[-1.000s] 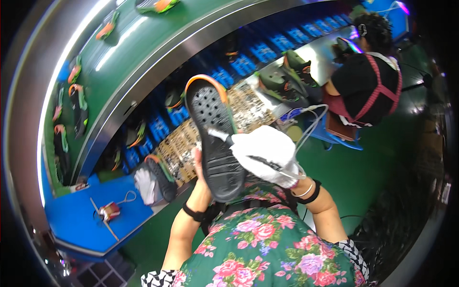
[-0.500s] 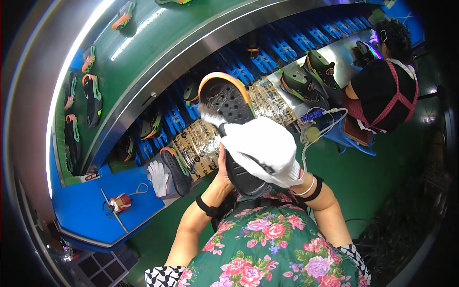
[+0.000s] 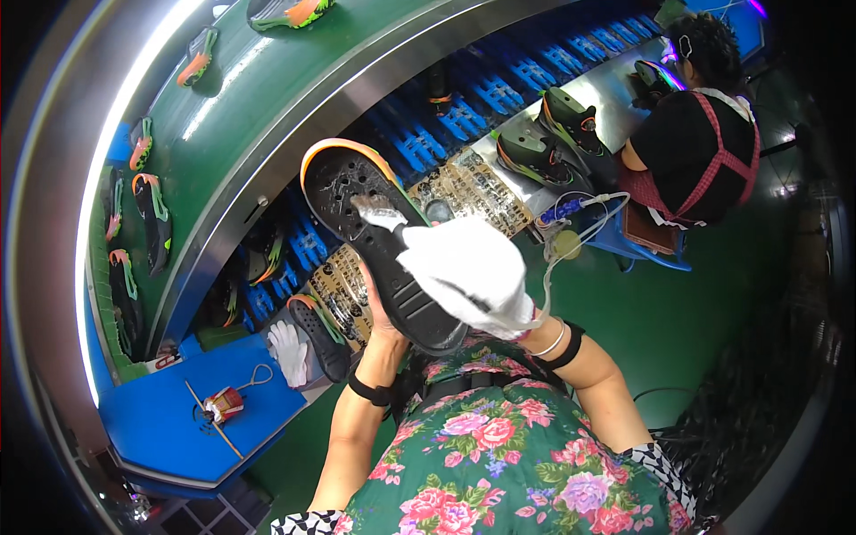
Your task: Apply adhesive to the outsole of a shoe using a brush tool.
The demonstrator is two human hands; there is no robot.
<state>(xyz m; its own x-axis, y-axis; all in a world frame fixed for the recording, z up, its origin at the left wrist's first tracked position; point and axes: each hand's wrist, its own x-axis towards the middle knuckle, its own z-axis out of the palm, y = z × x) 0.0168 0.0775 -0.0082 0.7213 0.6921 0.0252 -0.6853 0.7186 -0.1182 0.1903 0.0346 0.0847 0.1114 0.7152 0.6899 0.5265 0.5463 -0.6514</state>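
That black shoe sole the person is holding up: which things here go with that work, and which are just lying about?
In hand:
- black shoe sole with orange rim, held up by the left hand
- right hand in a white glove, pressing a white rag to the sole

Lying about:
- spare white glove
- shoes on the green conveyor
- blue table
- two dark shoes beside a co-worker

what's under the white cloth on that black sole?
The white cloth covers the right hand entirely, so its fingers cannot be seen. It presses on the black shoe sole, held from beneath by the left hand, mostly hidden.
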